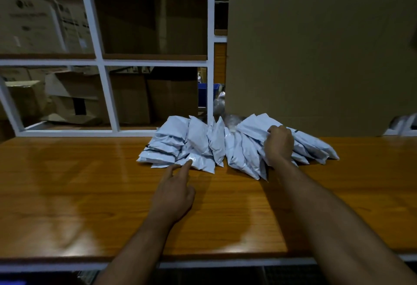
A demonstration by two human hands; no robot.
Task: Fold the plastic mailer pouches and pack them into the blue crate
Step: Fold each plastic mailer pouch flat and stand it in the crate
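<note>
From the head camera, the left hand lies low over the wooden table, its index finger and thumb stretched forward and the other fingers loosely bent. The index fingertip touches the near edge of a pouch at the front of the left heap; the hand grasps nothing.

The right hand is curled over the top edges of several pouches in the right heap, gripping them in a bunch, knuckles up.

The mailer pouches are pale, bluish-white plastic, smooth and slightly glossy, crinkled and puffy, each a long narrow packet. They lie fanned in two overlapping heaps at the back middle of the table, the left heap leaning left and the right heap leaning right, with a narrow gap between them.

The table top is glossy orange-brown wood grain with soft reflections. Behind it stands a white metal shelf frame holding brown cardboard boxes. A large flat sheet of cardboard stands upright at the right rear, just behind the pouches. A small part of a blue crate shows through the frame, beyond the table.
</note>
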